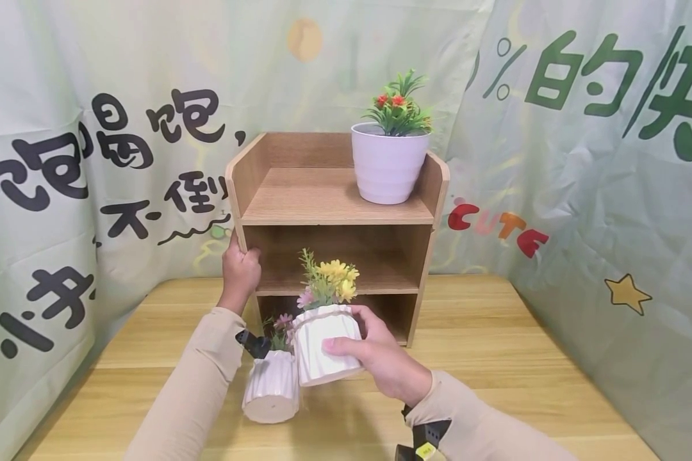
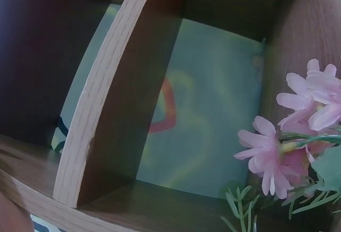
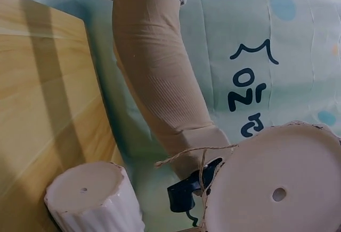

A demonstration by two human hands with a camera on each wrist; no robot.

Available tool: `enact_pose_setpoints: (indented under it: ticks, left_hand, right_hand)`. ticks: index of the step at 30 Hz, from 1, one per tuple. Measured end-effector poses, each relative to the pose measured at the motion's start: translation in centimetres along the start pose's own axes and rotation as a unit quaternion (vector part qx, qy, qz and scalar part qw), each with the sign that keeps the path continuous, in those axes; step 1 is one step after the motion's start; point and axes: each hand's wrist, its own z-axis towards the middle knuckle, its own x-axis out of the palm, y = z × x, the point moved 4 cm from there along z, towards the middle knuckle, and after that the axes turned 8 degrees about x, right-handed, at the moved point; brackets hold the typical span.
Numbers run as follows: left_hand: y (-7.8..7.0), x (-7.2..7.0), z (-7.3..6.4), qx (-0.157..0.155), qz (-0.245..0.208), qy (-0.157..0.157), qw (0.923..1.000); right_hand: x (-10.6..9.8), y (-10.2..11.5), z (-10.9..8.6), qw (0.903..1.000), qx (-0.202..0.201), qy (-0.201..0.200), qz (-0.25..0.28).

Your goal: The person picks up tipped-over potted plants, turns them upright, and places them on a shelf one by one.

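Note:
My right hand [image 1: 383,355] grips a white ribbed flowerpot [image 1: 323,352] with yellow flowers, its thumb across the front, in front of the shelf. In the right wrist view this pot's round underside [image 3: 298,184] shows a small drain hole, and twine hangs by its rim. My left hand [image 1: 241,272] holds the left side panel of the wooden shelf [image 1: 427,256]. Beside the held pot, a second white flowerpot [image 1: 271,387] is tilted, its base towards me. Its pink flowers [image 2: 272,160] show close up in the left wrist view, before the shelf compartments.
On the shelf's top right stands a larger white pot [image 1: 389,166] with red flowers and green leaves. The shelf rests on a wood-grain table [image 1: 496,346]. Printed cloth [image 1: 600,205] hangs behind and on both sides.

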Motion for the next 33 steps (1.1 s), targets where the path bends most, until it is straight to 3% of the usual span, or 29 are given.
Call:
enact_pose_setpoints:
  ticks: [33]
  left_hand:
    - [0.1,0.1,0.0,0.006,-0.009,-0.002,0.9999]
  right_hand:
    - [-0.5,2.5,0.5,0.9985,-0.054,0.011,-0.004]
